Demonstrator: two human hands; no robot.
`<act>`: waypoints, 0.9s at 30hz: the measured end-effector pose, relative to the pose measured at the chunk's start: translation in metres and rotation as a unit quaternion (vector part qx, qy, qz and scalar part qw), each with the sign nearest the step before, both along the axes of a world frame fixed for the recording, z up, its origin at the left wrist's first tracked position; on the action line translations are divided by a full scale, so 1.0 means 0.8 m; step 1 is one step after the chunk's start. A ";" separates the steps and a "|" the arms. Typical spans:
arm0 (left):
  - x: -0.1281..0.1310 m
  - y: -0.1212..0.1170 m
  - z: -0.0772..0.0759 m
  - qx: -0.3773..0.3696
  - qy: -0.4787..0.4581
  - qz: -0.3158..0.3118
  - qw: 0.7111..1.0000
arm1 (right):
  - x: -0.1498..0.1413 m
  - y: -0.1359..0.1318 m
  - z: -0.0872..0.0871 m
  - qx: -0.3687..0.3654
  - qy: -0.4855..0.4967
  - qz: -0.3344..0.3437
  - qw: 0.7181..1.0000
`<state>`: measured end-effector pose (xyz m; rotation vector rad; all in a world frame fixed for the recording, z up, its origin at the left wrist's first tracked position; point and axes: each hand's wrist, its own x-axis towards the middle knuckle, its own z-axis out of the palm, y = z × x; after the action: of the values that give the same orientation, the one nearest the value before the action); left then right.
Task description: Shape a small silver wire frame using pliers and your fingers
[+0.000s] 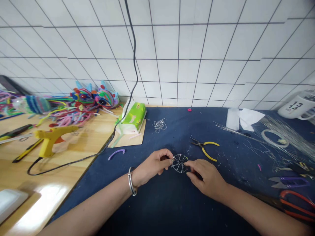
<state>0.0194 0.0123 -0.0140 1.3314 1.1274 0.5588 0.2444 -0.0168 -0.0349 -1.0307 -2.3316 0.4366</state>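
A small round wire frame [179, 163], wheel-shaped with thin spokes, is held between my two hands above the dark blue cloth [157, 200]. My left hand [157, 162] pinches its left rim between thumb and fingers; a silver bangle circles that wrist. At the right rim, my right hand [205, 175] has its index finger and thumb against the frame, the thumb a little lower. Just beyond the right hand lie yellow-handled pliers [208, 149], jaws pointing left. Farther back rests a tangle of thin wire [159, 125].
To the left are a yellow glue gun [50, 139], its black cord [73, 161], a green tissue pack [134, 118] and colourful pipe-cleaner figures [105, 96]. On the right lie long wires [290, 134], purple snips [290, 182], red-handled scissors [295, 205] and a white mug [296, 105].
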 end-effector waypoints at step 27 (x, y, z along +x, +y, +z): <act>-0.016 0.008 -0.008 0.055 0.024 0.010 0.998 | 0.008 0.011 -0.002 -0.124 0.057 -0.172 0.976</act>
<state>0.0067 0.0186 -0.0202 1.4358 1.1632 0.6135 0.2507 -0.0078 -0.0363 -1.4550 -1.9790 0.6386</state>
